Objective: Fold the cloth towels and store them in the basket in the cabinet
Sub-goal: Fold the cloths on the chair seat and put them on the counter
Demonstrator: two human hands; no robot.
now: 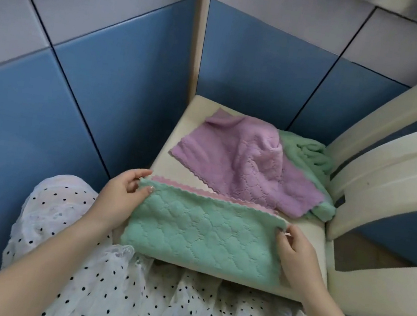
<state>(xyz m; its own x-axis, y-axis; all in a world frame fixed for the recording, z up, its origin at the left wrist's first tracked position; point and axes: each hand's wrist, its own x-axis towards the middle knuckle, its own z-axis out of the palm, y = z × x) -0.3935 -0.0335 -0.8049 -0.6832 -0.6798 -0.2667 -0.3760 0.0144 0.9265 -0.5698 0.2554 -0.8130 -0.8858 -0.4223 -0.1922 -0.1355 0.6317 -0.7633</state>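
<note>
A green quilted towel [204, 233] with a pink underside lies folded in half on the front of a cream chair seat [172, 158]. My left hand [121, 196] pinches its top left corner. At the towel's top right corner, my right hand [295, 253] pinches the edge. Behind it a purple towel [252, 164] lies loose and rumpled across the seat. Another green towel [307, 151] is bunched under the purple one at the back right. No basket or cabinet is in view.
The chair's cream slatted backrest [393, 167] curves along the right side. Blue and grey tiled walls [122, 78] meet in a corner behind the seat, with a cream vertical post [199, 36] there. My white polka-dot skirt [129, 294] fills the foreground.
</note>
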